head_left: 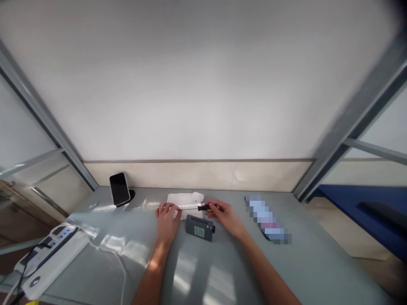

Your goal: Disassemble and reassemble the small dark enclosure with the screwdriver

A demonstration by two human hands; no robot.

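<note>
At lower left a white power strip [47,258] and a propped phone [119,189] sit on the grey table [302,262]; at centre the left hand [167,216] curls on a white cloth [178,198], grip unclear, a small dark box [199,228] lies between the hands, and the right hand [226,216] clasps a screwdriver [208,207]

Daylight, bright and even across the plain white wall [203,84]. Hard sun patches and glare on the grey tabletop [302,262], strongest at left and near centre. Faint short shadows under the left hand [168,216] and right hand [226,217]. Black-and-yellow-handled screwdriver [208,207] small and soft in detail. Grey metal frame bars [349,123] slanted by wide-angle distortion and blurred toward the edges. Top right corner dark. One pixelated block [267,220] at right.
</note>
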